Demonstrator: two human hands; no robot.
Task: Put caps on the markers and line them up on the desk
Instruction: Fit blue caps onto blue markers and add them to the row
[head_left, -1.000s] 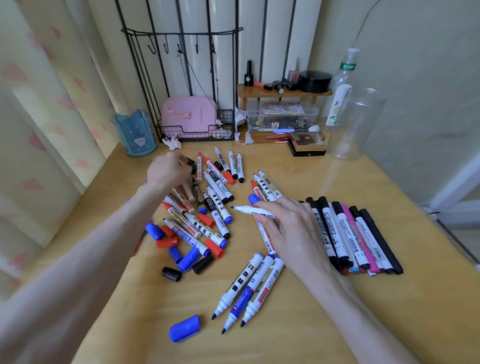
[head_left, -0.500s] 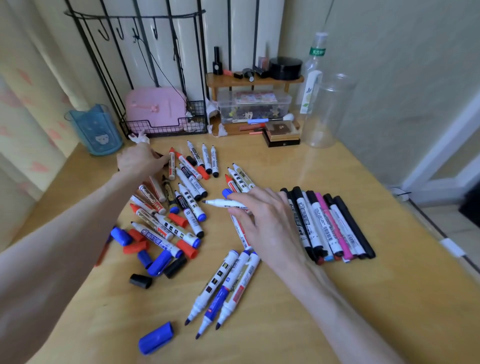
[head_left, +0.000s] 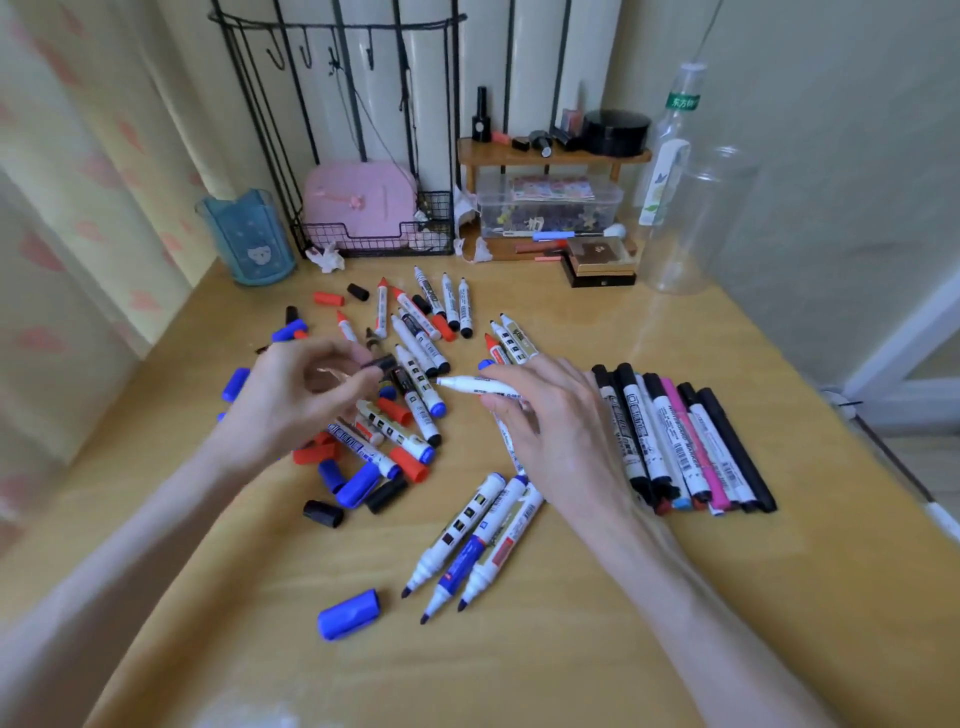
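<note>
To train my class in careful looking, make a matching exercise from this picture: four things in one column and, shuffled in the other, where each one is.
Things
1. black cap
2. white marker
3. lone blue cap
4. row of capped markers

Places
A. on the desk, nearest the camera
B. pinched by the left hand
C. lying to the right of the right hand
D. gripped in the right hand

Pairs: 1-B; 2-D; 3-A; 4-C

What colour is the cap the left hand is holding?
Black: the cap shows best in the head view.
</note>
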